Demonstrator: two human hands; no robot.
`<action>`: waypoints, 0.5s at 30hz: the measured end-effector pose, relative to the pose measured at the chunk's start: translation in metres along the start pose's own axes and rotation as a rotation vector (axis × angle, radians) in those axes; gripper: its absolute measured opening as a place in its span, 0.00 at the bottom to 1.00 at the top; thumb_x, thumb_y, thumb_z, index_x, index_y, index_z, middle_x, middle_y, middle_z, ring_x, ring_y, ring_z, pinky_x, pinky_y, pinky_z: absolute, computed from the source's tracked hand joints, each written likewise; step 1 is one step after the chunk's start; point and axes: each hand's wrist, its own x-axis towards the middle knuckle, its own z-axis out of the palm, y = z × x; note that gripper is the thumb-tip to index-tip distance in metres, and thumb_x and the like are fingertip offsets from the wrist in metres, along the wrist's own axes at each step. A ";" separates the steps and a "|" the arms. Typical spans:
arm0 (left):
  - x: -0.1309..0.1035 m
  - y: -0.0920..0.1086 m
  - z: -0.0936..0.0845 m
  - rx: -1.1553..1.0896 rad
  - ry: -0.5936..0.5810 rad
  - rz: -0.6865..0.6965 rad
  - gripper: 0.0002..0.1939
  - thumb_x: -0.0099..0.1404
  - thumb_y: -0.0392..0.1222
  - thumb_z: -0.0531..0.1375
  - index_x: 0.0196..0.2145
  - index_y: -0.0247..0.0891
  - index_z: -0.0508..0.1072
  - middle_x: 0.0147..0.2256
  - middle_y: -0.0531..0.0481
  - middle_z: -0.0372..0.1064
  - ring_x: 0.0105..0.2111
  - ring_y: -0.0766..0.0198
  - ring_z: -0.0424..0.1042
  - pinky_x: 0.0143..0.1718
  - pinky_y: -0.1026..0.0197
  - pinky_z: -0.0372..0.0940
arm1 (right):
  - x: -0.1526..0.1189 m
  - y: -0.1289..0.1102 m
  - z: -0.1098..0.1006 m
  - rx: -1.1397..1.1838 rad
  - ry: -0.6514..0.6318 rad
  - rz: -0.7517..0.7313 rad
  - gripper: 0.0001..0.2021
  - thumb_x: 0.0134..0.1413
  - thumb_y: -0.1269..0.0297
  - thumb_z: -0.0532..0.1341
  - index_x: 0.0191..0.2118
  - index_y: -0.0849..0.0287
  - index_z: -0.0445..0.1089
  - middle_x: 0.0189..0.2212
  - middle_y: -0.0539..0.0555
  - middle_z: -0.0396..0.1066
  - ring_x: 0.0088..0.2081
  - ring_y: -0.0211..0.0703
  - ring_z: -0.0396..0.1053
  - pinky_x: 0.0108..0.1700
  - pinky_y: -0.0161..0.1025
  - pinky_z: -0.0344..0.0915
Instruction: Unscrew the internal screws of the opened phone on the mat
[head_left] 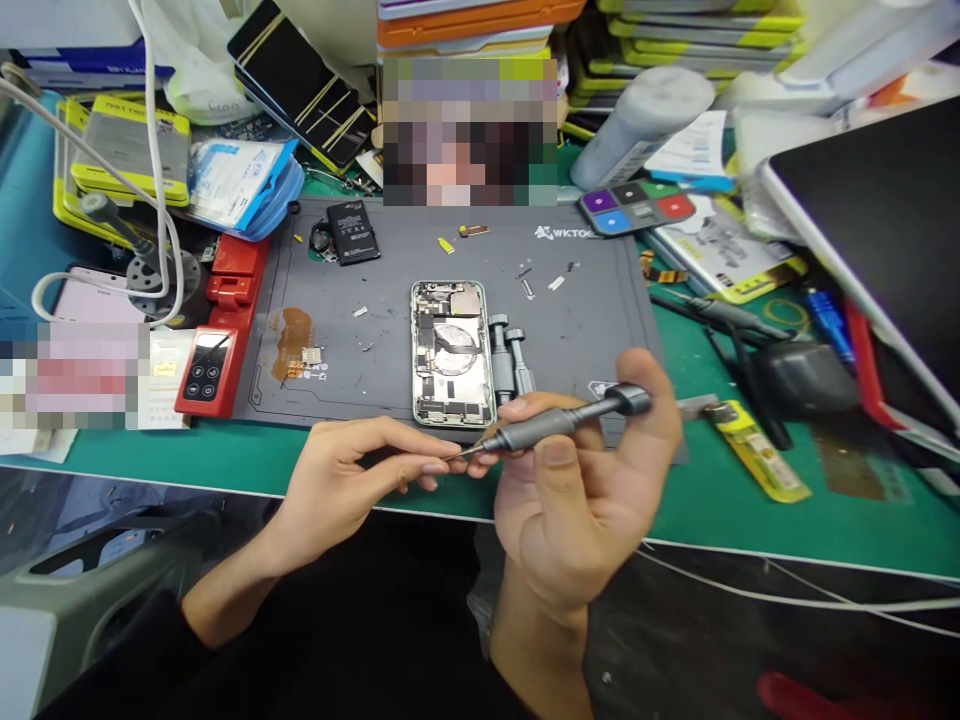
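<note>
My right hand [577,490] grips a grey metal screwdriver [562,420] held level, tip pointing left. The fingertips of my left hand [352,480] pinch at that tip [459,455]; whether a screw sits there is too small to tell. Both hands hover over the near edge of the grey work mat [390,370]. Just beyond them an opened phone [451,352] lies on the mat with its insides exposed. Two more grey screwdrivers [510,360] lie right beside it.
A black battery [352,230] and small loose parts lie on the mat's far side. A red tool [214,355] sits left of the mat, a yellow lighter [757,450] to the right. A dark tablet [877,220] and stacked boxes crowd the right and back.
</note>
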 end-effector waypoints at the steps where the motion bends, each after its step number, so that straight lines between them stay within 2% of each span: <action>1: 0.000 0.000 0.000 0.012 -0.008 0.000 0.06 0.73 0.37 0.70 0.44 0.41 0.89 0.38 0.48 0.85 0.34 0.68 0.83 0.36 0.71 0.77 | 0.000 0.000 0.000 0.013 -0.008 0.007 0.30 0.72 0.74 0.61 0.74 0.46 0.65 0.43 0.52 0.79 0.37 0.36 0.79 0.41 0.34 0.81; 4: 0.002 0.001 -0.002 0.040 -0.038 0.007 0.08 0.73 0.39 0.71 0.48 0.41 0.88 0.40 0.48 0.85 0.35 0.66 0.83 0.37 0.68 0.78 | 0.000 0.001 -0.003 0.069 -0.036 0.032 0.30 0.72 0.74 0.59 0.75 0.46 0.64 0.43 0.52 0.78 0.28 0.34 0.74 0.31 0.34 0.79; 7: 0.003 0.000 -0.002 0.060 -0.072 0.024 0.12 0.74 0.41 0.70 0.54 0.43 0.86 0.43 0.49 0.85 0.39 0.66 0.83 0.41 0.68 0.77 | 0.004 0.001 -0.006 0.048 -0.005 -0.007 0.31 0.71 0.74 0.57 0.75 0.47 0.65 0.42 0.53 0.76 0.26 0.33 0.72 0.25 0.32 0.76; 10: -0.001 -0.002 -0.003 0.133 -0.023 0.086 0.08 0.79 0.43 0.65 0.48 0.41 0.85 0.38 0.52 0.83 0.34 0.71 0.79 0.37 0.70 0.73 | 0.012 -0.001 -0.003 -0.145 0.111 -0.224 0.33 0.68 0.75 0.59 0.75 0.48 0.65 0.42 0.54 0.73 0.29 0.36 0.72 0.25 0.32 0.75; 12: -0.005 -0.004 -0.004 0.217 0.059 0.175 0.12 0.83 0.43 0.60 0.42 0.40 0.82 0.31 0.54 0.79 0.29 0.73 0.75 0.33 0.70 0.69 | 0.019 0.000 -0.001 -0.354 0.199 -0.393 0.38 0.64 0.78 0.62 0.75 0.44 0.65 0.50 0.57 0.70 0.36 0.40 0.75 0.29 0.36 0.78; 13: -0.007 -0.004 -0.005 0.285 0.098 0.233 0.12 0.83 0.42 0.59 0.42 0.40 0.81 0.30 0.55 0.76 0.28 0.73 0.73 0.32 0.69 0.67 | 0.022 0.001 0.000 -0.441 0.204 -0.466 0.38 0.62 0.79 0.62 0.74 0.42 0.66 0.55 0.58 0.67 0.38 0.40 0.76 0.33 0.39 0.80; 15: -0.010 -0.005 -0.010 0.523 0.166 0.373 0.07 0.82 0.39 0.61 0.43 0.39 0.79 0.32 0.55 0.76 0.29 0.72 0.73 0.33 0.67 0.66 | 0.026 0.005 -0.002 -0.552 0.071 -0.601 0.39 0.60 0.78 0.65 0.74 0.45 0.66 0.56 0.59 0.64 0.40 0.42 0.77 0.37 0.44 0.82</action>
